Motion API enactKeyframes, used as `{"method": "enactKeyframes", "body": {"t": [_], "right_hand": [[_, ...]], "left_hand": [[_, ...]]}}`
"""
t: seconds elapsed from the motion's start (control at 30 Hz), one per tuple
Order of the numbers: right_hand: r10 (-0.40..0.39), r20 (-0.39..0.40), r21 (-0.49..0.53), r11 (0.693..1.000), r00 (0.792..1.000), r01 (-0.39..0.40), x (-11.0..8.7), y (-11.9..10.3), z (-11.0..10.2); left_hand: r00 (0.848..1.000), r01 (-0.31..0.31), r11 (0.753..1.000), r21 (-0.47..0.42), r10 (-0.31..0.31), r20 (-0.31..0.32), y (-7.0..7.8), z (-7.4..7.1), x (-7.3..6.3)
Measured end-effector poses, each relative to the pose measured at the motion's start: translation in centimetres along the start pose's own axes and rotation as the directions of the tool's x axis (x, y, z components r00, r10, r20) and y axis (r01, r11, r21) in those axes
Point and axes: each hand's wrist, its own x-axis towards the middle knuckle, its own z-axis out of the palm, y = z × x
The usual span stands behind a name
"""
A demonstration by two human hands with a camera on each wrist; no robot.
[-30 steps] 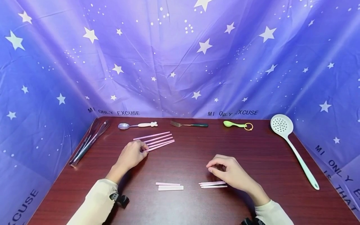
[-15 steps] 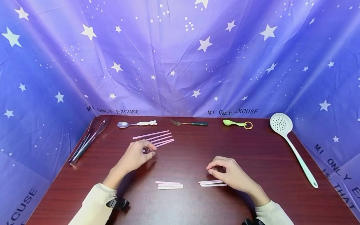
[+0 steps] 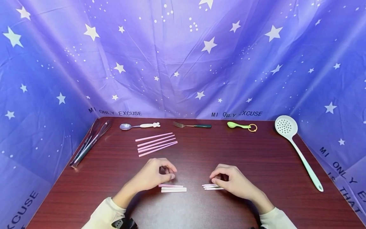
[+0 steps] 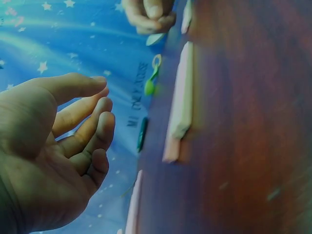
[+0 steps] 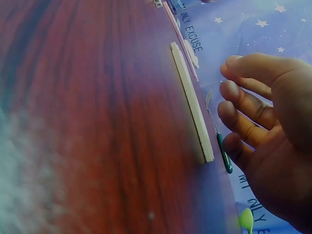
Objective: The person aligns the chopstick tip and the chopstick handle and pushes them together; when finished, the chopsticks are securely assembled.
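Note:
My left hand (image 3: 154, 175) hovers just behind a small bundle of short pale sticks (image 3: 173, 190), its fingers loosely bent and holding nothing. The left wrist view shows the palm with a gap between thumb and fingertips, beside the pale pink and cream sticks (image 4: 183, 92). My right hand (image 3: 235, 181) is held over a second bundle of short sticks (image 3: 212, 188), hiding their right ends. Nothing lies between its loosely curved fingers in the right wrist view, where a pale stick (image 5: 192, 107) lies nearby. Farther back, several long pink sticks (image 3: 153, 136) lie fanned side by side.
Along the back of the brown table (image 3: 194, 210) lie a spoon with a white handle (image 3: 147, 126), a fork (image 3: 197, 126) and a green spoon (image 3: 238, 125) with an orange ring. A whisk-like utensil (image 3: 90, 143) lies left, a white skimmer (image 3: 301, 156) right. Starry curtains surround the table.
My left hand has left the long pink sticks and moved right and toward me, to the short left bundle. The right hand has dipped slightly lower over its bundle.

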Motion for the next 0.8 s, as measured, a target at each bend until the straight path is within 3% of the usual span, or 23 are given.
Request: {"method": "enactKeyframes", "body": {"t": [0.33, 0.57, 0.8], "right_hand": [[-0.026, 0.029, 0.014, 1.0, 0.999, 0.025, -0.3, 0.7, 0.3], [-0.124, 0.051, -0.05, 0.991, 0.991, 0.126, -0.3, 1.1, 0.7], [-0.151, 0.073, -0.118, 0.98, 0.986, 0.159, -0.4, 1.4, 0.9]], "left_hand": [[0.997, 0.013, 1.0, -0.011, -0.012, 0.073, -0.9, 2.1, -0.6], [0.995, -0.036, 0.996, 0.077, 0.029, 0.092, -1.6, 2.8, -1.0], [0.995, -0.038, 0.991, 0.125, 0.026, 0.094, -1.8, 2.9, -1.2]]}}
